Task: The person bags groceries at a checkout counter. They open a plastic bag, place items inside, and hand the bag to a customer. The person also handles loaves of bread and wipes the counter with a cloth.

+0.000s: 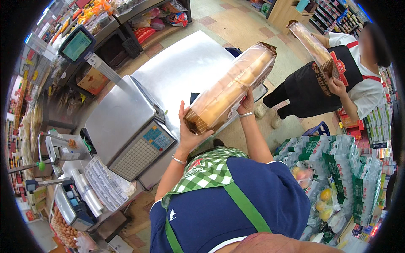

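Observation:
A long wrapped pack of bread (234, 85), with a clear front and brown printed ends, is held up between both hands, tilted above the metal table. My left hand (193, 129) grips its lower end, thumb up along the side. My right hand (246, 102) supports it from the right side near the middle; part of the fingers is hidden behind the pack. Left of the pack stands a weighing scale (114, 117) with a keypad and a raised display (77, 46).
A person (329, 72) in a black apron stands at right, holding a similar long pack (311, 46). Shrink-wrapped water bottles (338, 167) are stacked at lower right. The shiny metal table (177, 60) lies ahead. Plastic rolls (87, 193) and a printed sheet (107, 183) lie at lower left.

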Demonstrator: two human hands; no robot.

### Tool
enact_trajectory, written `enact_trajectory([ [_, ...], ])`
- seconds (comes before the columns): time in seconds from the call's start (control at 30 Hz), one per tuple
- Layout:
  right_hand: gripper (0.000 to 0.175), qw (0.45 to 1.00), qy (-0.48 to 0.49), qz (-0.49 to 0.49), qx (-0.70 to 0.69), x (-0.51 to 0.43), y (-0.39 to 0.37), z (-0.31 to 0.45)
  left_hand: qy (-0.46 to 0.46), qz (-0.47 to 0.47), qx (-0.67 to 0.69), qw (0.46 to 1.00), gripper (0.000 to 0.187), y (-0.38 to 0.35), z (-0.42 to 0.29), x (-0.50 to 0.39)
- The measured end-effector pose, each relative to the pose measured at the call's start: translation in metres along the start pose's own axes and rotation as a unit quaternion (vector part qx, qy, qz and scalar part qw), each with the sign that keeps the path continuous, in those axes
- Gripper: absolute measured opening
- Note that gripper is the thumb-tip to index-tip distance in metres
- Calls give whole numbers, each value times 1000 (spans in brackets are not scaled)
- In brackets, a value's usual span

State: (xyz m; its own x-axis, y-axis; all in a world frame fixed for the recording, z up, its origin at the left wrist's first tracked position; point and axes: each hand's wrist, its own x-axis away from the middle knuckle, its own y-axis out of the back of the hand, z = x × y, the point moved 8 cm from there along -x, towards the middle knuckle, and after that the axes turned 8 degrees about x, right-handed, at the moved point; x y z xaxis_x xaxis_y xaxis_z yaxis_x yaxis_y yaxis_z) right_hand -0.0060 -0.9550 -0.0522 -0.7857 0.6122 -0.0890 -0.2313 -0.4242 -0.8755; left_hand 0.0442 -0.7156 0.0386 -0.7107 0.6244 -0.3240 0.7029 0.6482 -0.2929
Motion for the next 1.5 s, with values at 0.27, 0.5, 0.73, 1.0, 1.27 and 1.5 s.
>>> enact_trajectory([
  [0.27,54,998,-10,26,-50,14,18,-1,89,97,41,990,82,-27,-6,-4],
  [0.5,48,985,-39,125,-117,7,-41,4,-163,140,-270,939,58,-83,-43,11],
  [0.73,56,951,-62,225,-204,1,-71,8,-247,181,-294,905,55,-106,-48,20],
  [1.0,57,939,-126,245,-207,4,-73,-3,-148,253,-177,940,49,-99,-46,13],
  [1.27,57,965,-111,156,-178,10,-63,-12,173,135,-244,944,80,-71,3,5],
  [1.5,57,990,-105,76,-56,21,-53,-13,289,199,-90,932,98,-67,58,11],
])
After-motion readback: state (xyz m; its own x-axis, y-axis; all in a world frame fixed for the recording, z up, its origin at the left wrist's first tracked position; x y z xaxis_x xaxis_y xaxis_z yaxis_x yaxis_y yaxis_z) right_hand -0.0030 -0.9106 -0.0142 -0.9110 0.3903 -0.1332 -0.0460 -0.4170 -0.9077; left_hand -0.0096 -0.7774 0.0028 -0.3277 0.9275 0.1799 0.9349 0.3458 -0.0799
